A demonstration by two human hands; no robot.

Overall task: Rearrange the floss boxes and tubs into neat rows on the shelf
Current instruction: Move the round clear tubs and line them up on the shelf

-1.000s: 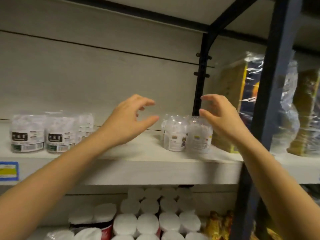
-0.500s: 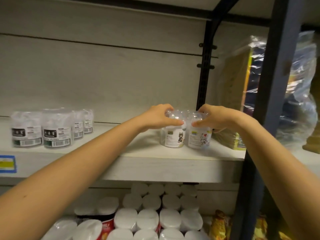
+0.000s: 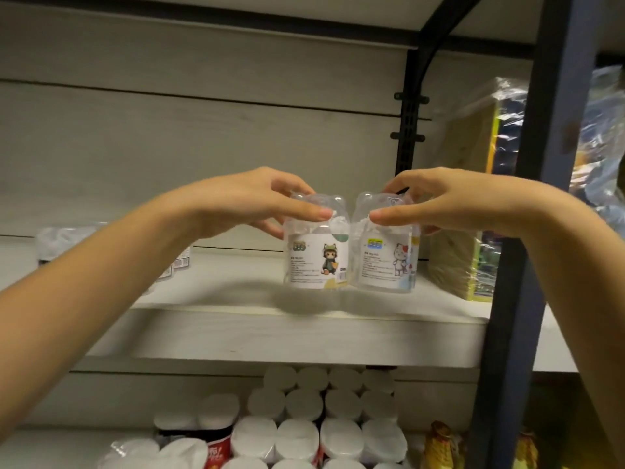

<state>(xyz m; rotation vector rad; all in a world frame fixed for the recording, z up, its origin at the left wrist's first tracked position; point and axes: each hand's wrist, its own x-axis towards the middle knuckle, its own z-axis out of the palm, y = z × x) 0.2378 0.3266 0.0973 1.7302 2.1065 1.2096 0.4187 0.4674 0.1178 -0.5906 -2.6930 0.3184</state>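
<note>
Here, at 9 o'clock of the view, a cluster of shrink-wrapped floss tubs (image 3: 55, 243) stands on the white shelf (image 3: 270, 336), partly hidden behind the left forearm (image 3: 101, 282). Toward the centre, the left hand (image 3: 250, 204) curls thumb and fingers round the domed cap of the clear hooded-cat tub (image 3: 319, 262). Touching this tub on its 3 o'clock side is the white-kitten tub (image 3: 385, 265), and the right hand (image 3: 453, 204) grips its cap the same way. The 2 tubs are upright near the shelf's front; whether their bases rest on the board or hang just off it I cannot tell. They look like thin, stiff, glossy plastic, round-bodied with bumpy lids. They are probably light and a little slippery, so a hold at the cap's lower rim or round the paper label seems safer than the smooth dome. At 3 o'clock a crinkly film-wrapped pack (image 3: 473, 204) sits beside a dark metal post (image 3: 527, 231).
</note>
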